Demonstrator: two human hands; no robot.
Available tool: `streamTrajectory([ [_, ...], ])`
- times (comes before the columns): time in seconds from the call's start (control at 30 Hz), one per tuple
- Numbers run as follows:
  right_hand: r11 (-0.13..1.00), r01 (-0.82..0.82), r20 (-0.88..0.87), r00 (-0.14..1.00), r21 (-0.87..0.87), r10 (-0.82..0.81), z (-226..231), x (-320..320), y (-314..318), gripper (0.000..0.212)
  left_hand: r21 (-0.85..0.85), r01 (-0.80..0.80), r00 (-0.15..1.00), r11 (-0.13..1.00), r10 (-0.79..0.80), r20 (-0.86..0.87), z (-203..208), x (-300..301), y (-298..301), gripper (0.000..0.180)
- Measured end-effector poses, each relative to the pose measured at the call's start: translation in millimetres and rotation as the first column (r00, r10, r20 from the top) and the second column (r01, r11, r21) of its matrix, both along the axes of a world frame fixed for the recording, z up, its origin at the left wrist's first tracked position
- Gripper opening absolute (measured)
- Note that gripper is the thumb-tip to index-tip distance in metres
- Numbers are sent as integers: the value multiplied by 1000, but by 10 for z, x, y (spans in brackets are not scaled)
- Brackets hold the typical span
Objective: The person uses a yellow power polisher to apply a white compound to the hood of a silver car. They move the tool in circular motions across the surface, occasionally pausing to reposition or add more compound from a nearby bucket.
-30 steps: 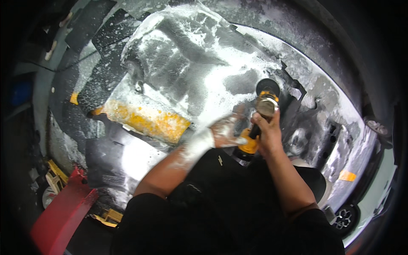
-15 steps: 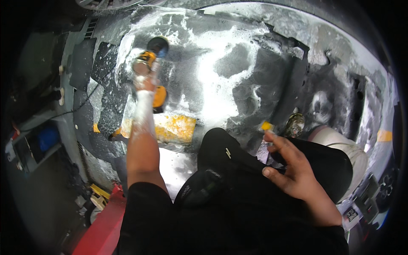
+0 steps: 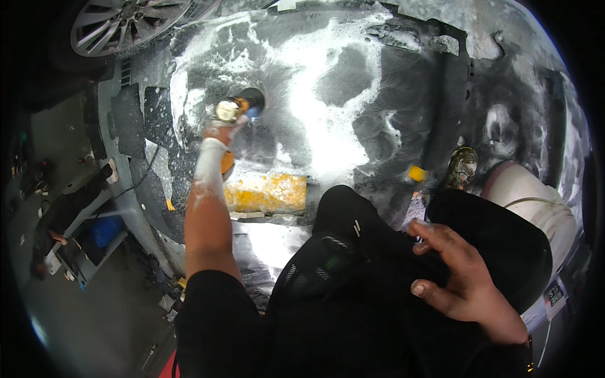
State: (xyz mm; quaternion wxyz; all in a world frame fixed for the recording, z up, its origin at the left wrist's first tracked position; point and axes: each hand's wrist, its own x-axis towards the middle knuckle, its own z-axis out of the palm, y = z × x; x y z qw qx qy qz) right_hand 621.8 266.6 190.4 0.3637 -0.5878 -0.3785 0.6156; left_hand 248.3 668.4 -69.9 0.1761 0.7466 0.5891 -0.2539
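Observation:
Far out in front of me, my left hand (image 3: 220, 131) is wrapped round a yellow-and-black cordless power tool (image 3: 238, 107). Its round dark head rests on, or just above, a wide dark mat-like sheet (image 3: 403, 94) streaked with white foam (image 3: 321, 120). Foam also coats my left wrist. A yellow part of the tool, or a second yellow thing, shows partly behind the wrist. Over my right thigh hovers my right hand (image 3: 457, 271), fingers apart and nothing in it. Ahead of it lies a small yellow block (image 3: 417, 174) on the sheet.
Nearer me lies a foam-spattered yellow slab (image 3: 277, 192). A pale bucket (image 3: 535, 195) stands on the right beside my leg, close to a spattered shoe (image 3: 462, 167). At the upper left is a car wheel (image 3: 126, 28). Another person (image 3: 66, 208) is at the far left.
The view has shifted, bringing more of the wheel in. My left hand has moved the tool a little nearer and right. My right hand remains open, now farther from the small yellow block.

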Motion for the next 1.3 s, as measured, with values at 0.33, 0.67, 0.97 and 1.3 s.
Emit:
streamTrajectory([
  [0.33, 996, -1, 49, 999, -88, 5, -197, 11, 68, 73, 104, -581, 813, 807, 571, 114, -361, -695, 1674, 75],
  [0.67, 997, 62, 36, 998, -43, -60, -136, 68, 250, 73, -99, -85, 888, 991, 120, 445, -166, -1228, -181, 54],
  [0.97, 1000, 12, 86, 996, -16, -11, -230, -13, 191, 69, 534, 50, 985, 844, 47, -167, -358, -1985, 540, 53],
  [1.3, 1000, 31, 100, 995, -1, -30, -166, -1, 150, 68, -30, -535, 775, 844, 505, 380, -152, -2090, -1402, 54],
])
